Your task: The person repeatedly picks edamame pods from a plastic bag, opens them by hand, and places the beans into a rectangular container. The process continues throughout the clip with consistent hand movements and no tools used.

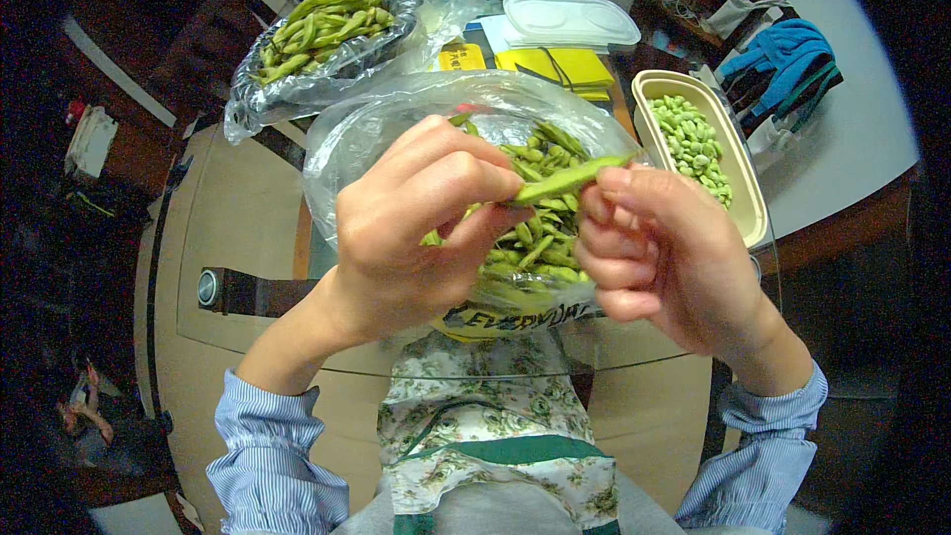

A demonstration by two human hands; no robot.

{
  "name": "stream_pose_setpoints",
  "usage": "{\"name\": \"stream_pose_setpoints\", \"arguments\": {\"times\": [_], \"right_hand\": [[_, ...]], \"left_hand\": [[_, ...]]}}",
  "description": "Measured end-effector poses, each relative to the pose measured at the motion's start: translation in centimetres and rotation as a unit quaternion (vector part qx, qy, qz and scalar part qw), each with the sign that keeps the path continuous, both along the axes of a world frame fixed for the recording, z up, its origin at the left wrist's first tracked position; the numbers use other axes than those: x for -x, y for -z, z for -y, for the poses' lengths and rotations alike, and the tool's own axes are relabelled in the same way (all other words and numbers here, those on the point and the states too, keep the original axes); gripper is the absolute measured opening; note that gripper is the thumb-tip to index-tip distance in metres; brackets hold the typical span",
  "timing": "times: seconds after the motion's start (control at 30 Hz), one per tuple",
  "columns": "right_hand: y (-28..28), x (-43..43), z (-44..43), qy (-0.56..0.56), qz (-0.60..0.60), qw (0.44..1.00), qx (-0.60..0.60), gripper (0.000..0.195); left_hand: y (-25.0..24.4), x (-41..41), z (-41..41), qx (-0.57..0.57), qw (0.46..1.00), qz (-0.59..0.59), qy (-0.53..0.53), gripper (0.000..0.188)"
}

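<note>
Between my hands is a green bean pod (568,182), tilted up to the right. My left hand (431,223) pinches its lower left end between thumb and fingers. At the other end, my right hand (661,253) holds the tip between thumb and index finger, with the remaining fingers curled. Below both hands, a clear plastic bag (349,126) lies around many green pods (539,238); my left hand hides part of them. To the right, a cream oblong container (750,204) holds shelled green beans (695,145).
A second plastic bag (252,108) with a dark lining holds more pods (327,30) at the back left. Behind the near bag are a yellow folder (553,67) and a translucent plastic lid (572,18). The glass tabletop's curved edge (475,377) runs before my apron.
</note>
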State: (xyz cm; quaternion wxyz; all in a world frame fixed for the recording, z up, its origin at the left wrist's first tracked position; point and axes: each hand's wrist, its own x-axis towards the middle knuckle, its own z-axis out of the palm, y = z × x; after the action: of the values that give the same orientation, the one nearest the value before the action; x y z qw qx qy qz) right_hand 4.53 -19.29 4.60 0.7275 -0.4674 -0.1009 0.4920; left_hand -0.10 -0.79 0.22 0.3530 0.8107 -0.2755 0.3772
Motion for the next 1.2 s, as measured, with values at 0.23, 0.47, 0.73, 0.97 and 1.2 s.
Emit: {"name": "stream_pose_setpoints", "arguments": {"times": [0.23,0.47,0.73,0.97,1.2], "right_hand": [[3.5,0.2,-1.2,0.041,-0.027,0.997,-0.055,0.025],[4.9,-1.0,-2.8,0.04,0.048,0.997,-0.052,0.023],[5.5,-2.3,-3.1,0.001,0.06,0.997,-0.049,0.025],[5.6,-3.0,-4.1,0.015,0.077,0.997,0.004,0.016],[5.1,-2.9,-3.9,0.039,0.084,0.996,0.005,0.014]], "left_hand": [[0.3,0.1,-0.3,-0.013,1.0,0.003,-0.009,0.015],[0.7,-0.2,-0.4,-0.031,0.995,-0.075,-0.064,0.016],[1.7,-0.9,-0.9,-0.075,0.994,0.022,-0.07,0.013],[2.4,-0.4,0.1,-0.109,0.981,0.015,-0.157,0.014],[2.1,-0.3,1.1,0.004,0.985,-0.09,-0.146,0.012]]}}
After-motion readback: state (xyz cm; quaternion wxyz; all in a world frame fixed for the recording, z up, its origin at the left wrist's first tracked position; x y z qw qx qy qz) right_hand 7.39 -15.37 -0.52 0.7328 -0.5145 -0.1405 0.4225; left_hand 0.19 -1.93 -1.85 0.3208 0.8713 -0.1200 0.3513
